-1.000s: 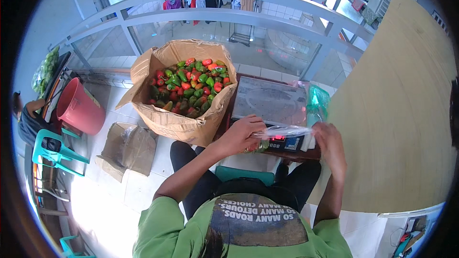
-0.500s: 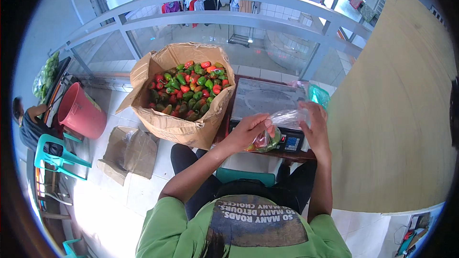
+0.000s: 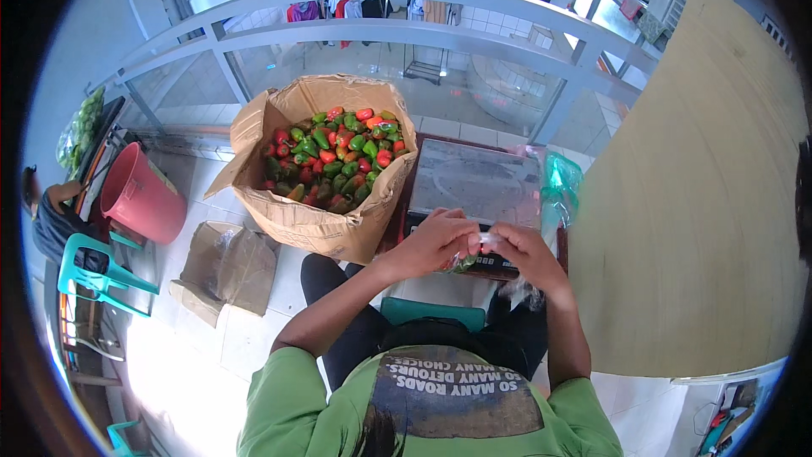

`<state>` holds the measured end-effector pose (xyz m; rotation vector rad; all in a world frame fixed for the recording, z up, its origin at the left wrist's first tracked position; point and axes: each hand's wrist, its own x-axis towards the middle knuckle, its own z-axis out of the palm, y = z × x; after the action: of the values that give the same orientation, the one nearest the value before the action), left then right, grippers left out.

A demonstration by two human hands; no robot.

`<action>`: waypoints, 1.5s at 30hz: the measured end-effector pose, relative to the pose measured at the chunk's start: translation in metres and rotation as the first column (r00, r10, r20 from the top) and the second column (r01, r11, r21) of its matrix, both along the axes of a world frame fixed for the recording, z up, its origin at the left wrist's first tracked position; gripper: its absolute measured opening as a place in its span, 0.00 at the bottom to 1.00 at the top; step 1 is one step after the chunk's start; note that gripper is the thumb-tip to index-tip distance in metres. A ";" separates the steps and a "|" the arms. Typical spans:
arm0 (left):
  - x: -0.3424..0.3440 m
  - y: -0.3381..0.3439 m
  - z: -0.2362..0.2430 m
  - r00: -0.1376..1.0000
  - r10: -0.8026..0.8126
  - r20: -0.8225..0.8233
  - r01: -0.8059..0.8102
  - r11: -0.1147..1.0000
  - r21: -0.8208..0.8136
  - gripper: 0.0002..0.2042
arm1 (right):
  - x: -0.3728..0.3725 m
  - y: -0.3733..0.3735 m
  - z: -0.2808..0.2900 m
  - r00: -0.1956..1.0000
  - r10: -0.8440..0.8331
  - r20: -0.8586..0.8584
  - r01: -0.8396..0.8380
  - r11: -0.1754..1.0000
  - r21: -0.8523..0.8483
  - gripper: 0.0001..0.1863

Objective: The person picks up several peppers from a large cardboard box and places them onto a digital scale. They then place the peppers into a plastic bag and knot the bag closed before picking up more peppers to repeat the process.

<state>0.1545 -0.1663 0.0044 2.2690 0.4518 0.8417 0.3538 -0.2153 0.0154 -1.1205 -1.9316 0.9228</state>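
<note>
Both of my hands are closed on the twisted neck of a clear plastic bag over the near edge of a weighing scale. My left hand pinches the neck from the left, and red and green peppers show through the plastic below it, mostly hidden. On the other side my right hand grips the neck, with the bag's loose end hanging beneath it. A big cardboard box full of red and green peppers stands left of the scale.
Beside the scale lies a bundle of green plastic bags. A tall tan board rises on the right, and a metal railing runs behind. An opened carton, a red bin and a turquoise chair are at left, near another person.
Both hands have come closer together at the bag's neck. My right hand has dropped toward me, pulling the bag's loose top down from above the scale.
</note>
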 end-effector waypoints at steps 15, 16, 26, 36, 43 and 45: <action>-0.013 -0.001 0.030 0.992 0.126 -0.024 -0.105 0.904 0.413 0.04 | 0.025 -0.059 0.007 0.784 -0.137 -0.605 -0.382 0.662 -0.645 0.18; -0.014 -0.001 0.031 0.992 0.126 -0.025 -0.105 0.904 0.414 0.04 | 0.031 -0.063 0.009 0.806 -0.133 -0.577 -0.332 0.706 -0.626 0.18; -0.010 -0.018 0.054 0.992 -0.125 0.005 0.123 0.984 0.126 0.05 | 0.078 -0.047 0.051 0.974 -0.220 -0.058 0.220 0.975 -0.006 0.10; 0.039 -0.001 0.024 0.937 0.122 0.327 0.121 0.766 -0.631 0.07 | -0.033 0.031 -0.096 0.466 -0.186 -0.865 -0.207 0.927 -0.311 0.16; 0.034 0.018 -0.039 0.829 0.473 0.298 -0.328 0.844 -0.425 0.08 | -0.069 -0.020 -0.117 0.555 -0.379 -0.740 -0.113 0.848 -0.519 0.14; 0.038 0.013 -0.047 0.817 0.532 0.223 -0.417 0.812 -0.407 0.07 | -0.061 -0.030 -0.105 0.605 -0.445 -0.661 -0.026 0.818 -0.575 0.15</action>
<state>0.1924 -0.1530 -0.0425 1.6621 0.9634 1.2604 0.2931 -0.2449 -0.0894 -0.9638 -0.7912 1.5459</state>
